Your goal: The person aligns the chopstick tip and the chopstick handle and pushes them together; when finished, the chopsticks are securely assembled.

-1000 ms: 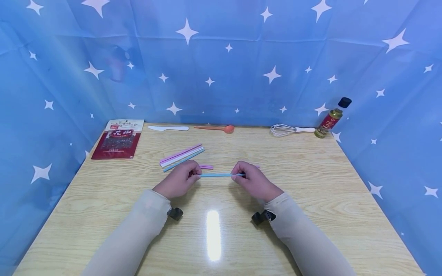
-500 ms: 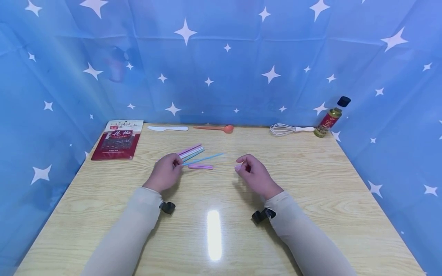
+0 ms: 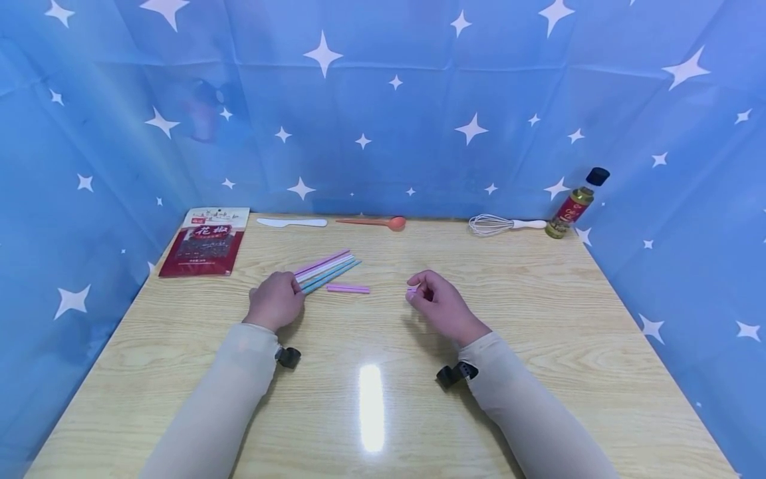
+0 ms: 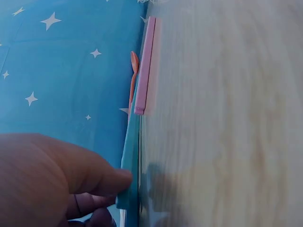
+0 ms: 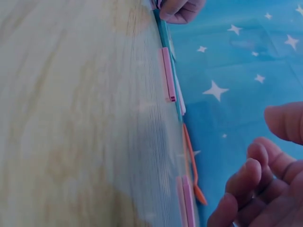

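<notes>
My left hand (image 3: pixel 275 299) rests on the wooden table (image 3: pixel 371 332) and pinches the near end of a blue strip (image 3: pixel 332 275), which lies against a bundle of pink, white and blue strips (image 3: pixel 326 263). The left wrist view shows that hand (image 4: pixel 57 179) with a fingertip on the teal strip (image 4: pixel 130 156). A short pink piece (image 3: pixel 348 289) lies just right of the bundle. My right hand (image 3: pixel 437 303) hovers at centre right with loosely curled fingers. A small pink piece (image 3: pixel 411 289) lies on the table at its fingertips; in the right wrist view the fingers (image 5: pixel 246 184) are not closed round that piece (image 5: pixel 187 203).
A red snack packet (image 3: pixel 203 243) lies at the back left. Along the back edge lie a white plastic knife (image 3: pixel 292 222), an orange spoon (image 3: pixel 374 222) and a whisk (image 3: pixel 503 225). A small bottle (image 3: pixel 576 205) stands at the back right corner. Blue star-printed cloth (image 3: pixel 383 100) encloses the table.
Both hands held the blue strip between them; the right hand let go. The left hand carried it back-left and laid it against the bundle.
</notes>
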The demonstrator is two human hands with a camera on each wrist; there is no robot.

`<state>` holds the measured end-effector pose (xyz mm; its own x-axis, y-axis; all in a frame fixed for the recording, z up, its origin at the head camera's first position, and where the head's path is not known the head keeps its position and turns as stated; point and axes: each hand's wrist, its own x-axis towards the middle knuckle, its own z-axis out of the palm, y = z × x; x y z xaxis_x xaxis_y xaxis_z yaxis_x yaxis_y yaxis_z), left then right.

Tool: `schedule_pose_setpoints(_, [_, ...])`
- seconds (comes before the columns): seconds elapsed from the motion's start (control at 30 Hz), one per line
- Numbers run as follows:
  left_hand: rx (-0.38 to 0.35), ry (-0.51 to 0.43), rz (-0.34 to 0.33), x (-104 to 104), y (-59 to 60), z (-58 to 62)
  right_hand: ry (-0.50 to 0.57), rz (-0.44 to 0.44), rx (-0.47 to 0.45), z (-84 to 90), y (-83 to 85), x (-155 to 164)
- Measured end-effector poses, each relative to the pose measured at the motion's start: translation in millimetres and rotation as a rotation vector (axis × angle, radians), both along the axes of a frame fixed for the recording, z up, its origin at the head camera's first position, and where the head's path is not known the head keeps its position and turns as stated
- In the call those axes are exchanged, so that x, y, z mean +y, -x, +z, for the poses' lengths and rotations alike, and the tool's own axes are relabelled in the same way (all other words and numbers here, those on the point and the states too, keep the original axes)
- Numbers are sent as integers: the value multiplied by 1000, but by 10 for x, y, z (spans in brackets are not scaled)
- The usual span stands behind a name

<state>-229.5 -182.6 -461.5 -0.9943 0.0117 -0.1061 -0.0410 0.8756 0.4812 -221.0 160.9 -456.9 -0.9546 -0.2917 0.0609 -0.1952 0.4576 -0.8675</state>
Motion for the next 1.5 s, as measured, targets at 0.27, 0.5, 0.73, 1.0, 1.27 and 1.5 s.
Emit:
schedule_pose_setpoints(0.27, [-55, 18, 62, -31, -6, 18, 8, 4, -4, -29, 7, 12])
schedule_pose_setpoints(0.5, [-72, 6, 86, -53, 5, 29, -2, 4, -8, -18, 5, 9])
schedule_pose_setpoints(0.73, [-30, -55, 78, -23, 16, 29, -73, -18, -44, 3, 24, 68])
schedule_pose_setpoints(1.0, [-23, -118, -254, 170, -48, 26, -278, -83, -132, -11, 123, 267])
schedule_pose_setpoints(1.27, [-27, -10, -390, 236, -102, 20, -340, -73, -160, 9, 149, 318])
schedule_pose_setpoints(1.5, [-32, 4, -386, 245, -99, 9, -358, -61, -156, -23, 150, 325])
